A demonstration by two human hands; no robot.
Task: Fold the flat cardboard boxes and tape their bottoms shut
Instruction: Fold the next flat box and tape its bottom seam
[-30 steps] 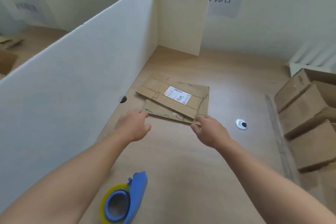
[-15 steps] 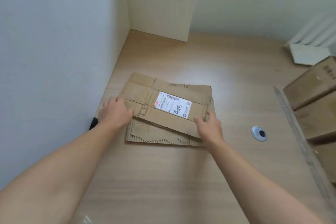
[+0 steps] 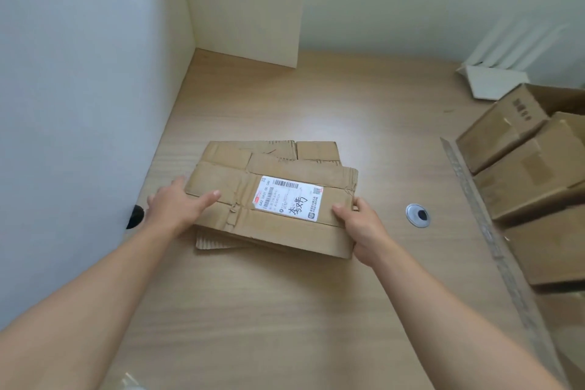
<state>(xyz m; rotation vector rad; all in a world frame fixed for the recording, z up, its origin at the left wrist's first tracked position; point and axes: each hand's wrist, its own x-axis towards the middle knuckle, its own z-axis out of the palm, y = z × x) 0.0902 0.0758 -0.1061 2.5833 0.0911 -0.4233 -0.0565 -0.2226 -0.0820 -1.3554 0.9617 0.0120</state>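
On the table (image 3: pixel 285 310), seen from the head camera, lies a small pile of flat boxes, close to the white partition (image 3: pixel 79 104) on the left. The top box (image 3: pixel 272 231) is flattened, creased brown card with a white label (image 3: pixel 288 201) on its upper face, printed with a barcode and bearing handwritten characters. It sits askew over the lower flats (image 3: pixel 316 150), whose edges show behind it and at its near left corner.

The left hand (image 3: pixel 174 207) grips the top box at its left edge. Its thumb lies flat on the upper face and its fingers are at the edge — how far under, I cannot tell. The right hand (image 3: pixel 364 231) grips the right edge, thumb pressed on top just beside the label, the other fingers curled round the side and out of sight below.

Right of the pile a round metal grommet (image 3: pixel 418 215) is set into the table. Further right, past a long grey strip (image 3: pixel 484 231), cartons (image 3: pixel 522 174) stand packed side by side. A dark hole (image 3: pixel 134 217) shows at the partition's foot — just beside the left wrist.
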